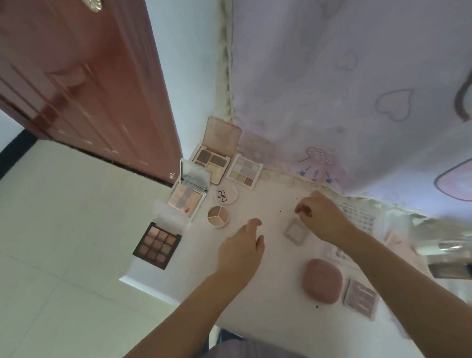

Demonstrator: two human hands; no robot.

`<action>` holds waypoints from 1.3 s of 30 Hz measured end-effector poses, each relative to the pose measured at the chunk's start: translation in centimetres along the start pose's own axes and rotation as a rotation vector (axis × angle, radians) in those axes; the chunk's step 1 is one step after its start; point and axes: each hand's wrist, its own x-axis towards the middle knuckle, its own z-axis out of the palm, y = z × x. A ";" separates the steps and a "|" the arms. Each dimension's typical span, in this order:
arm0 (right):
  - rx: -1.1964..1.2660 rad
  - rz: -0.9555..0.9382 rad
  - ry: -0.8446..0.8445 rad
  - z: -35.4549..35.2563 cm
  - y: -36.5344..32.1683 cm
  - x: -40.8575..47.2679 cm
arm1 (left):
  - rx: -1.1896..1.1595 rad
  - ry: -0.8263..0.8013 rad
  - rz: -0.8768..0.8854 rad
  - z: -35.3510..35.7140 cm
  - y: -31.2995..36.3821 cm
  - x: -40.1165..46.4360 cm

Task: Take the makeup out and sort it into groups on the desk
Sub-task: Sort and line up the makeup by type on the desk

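Note:
Open eyeshadow palettes lie grouped at the desk's [272, 313] left end: a dark nine-pan palette [157, 245], a mirrored pale palette [187, 198], a beige four-pan palette [213, 160] and a pastel nine-pan palette [245, 171]. Beside them sit a round three-part compact [218, 216] and its white lid [225, 195]. My left hand [242, 251] hovers open over the desk's middle. My right hand [319, 215] has its fingers curled just above a small grey square compact [295, 231]; I cannot tell whether they touch it. A pink rounded case [321, 280] and a pink square case [360, 298] lie nearer me.
A pastel curtain [361, 72] with hearts hangs behind the desk. More makeup and a blurred shiny item [458, 264] crowd the right end. A brown door [77, 78] and pale floor tiles [51, 233] are to the left.

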 end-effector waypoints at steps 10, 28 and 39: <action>0.009 -0.093 0.140 4.5 0.4 -4.8 | -0.698 -0.358 -0.260 1.4 3.4 3.0; 0.860 -0.024 -0.142 -0.2 -3.6 -3.6 | -1.690 -0.532 -0.699 -3.7 -1.0 -0.7; 0.644 0.055 -0.020 3.6 -7.5 3.3 | -1.807 -0.080 -0.864 -3.0 -3.2 1.0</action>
